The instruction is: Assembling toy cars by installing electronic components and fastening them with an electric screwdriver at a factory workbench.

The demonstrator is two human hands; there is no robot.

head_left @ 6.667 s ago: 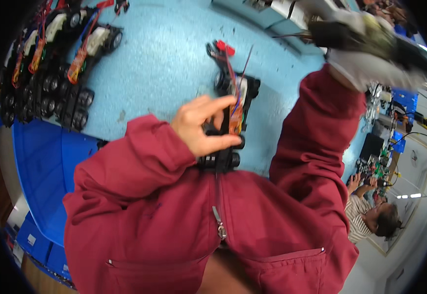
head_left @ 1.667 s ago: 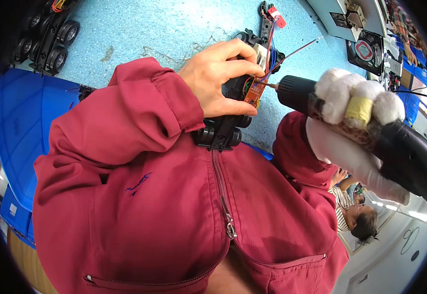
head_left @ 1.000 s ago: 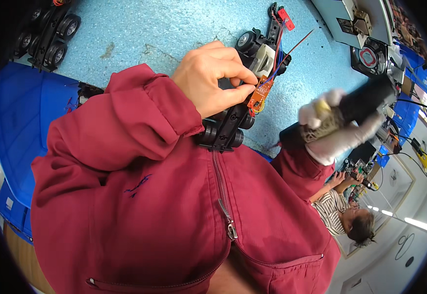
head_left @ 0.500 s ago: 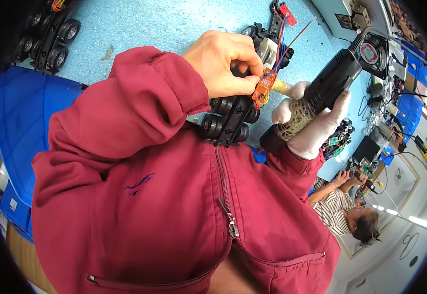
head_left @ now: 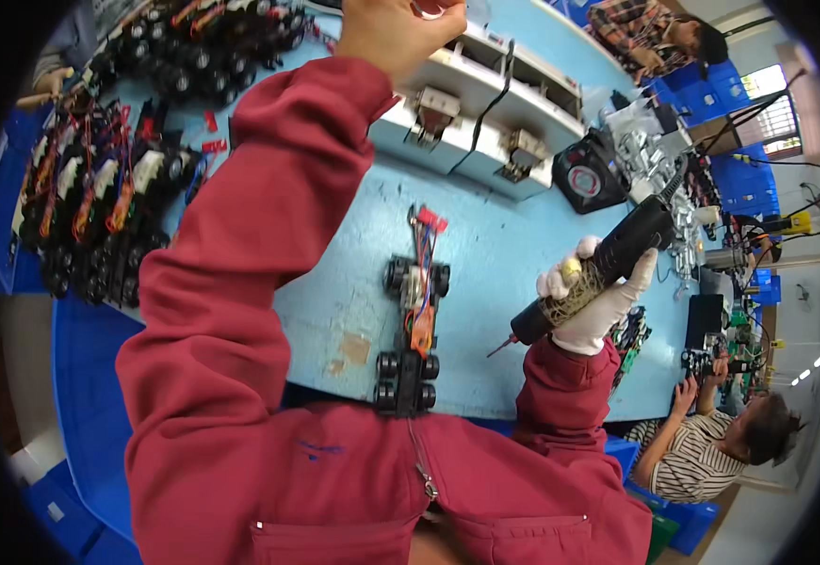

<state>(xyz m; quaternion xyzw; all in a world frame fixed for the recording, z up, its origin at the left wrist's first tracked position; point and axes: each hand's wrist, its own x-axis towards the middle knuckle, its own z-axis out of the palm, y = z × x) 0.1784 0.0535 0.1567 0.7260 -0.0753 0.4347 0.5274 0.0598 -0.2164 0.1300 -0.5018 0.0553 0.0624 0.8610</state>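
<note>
My left hand (head_left: 396, 38), bare, reaches to the far edge of the view beside a long white box-like fixture (head_left: 485, 104). Its fingertips are partly cut off, next to a small reddish thing I cannot make out. My right hand (head_left: 598, 306), in a white glove, is wrapped round a black electric screwdriver (head_left: 638, 235) with netting wound about its grip. The bit points down to the left, above the table. Between my arms a black toy car chassis (head_left: 407, 365) stands on its wheels, untouched. It bears an orange circuit board (head_left: 421, 330), wires and a red piece (head_left: 432, 221) at its far end.
Many similar chassis (head_left: 99, 202) crowd the table's left side. A black fan (head_left: 587, 179) stands right of the fixture, near a heap of silvery parts (head_left: 650, 151). A blue bin (head_left: 94, 395) is at my left. Co-workers sit on the right, one in a striped top (head_left: 692, 452).
My left hand has let go of the circuit board and moved far forward to the fixture. The chassis stays on the table. My right hand still holds the screwdriver. The view has shifted.
</note>
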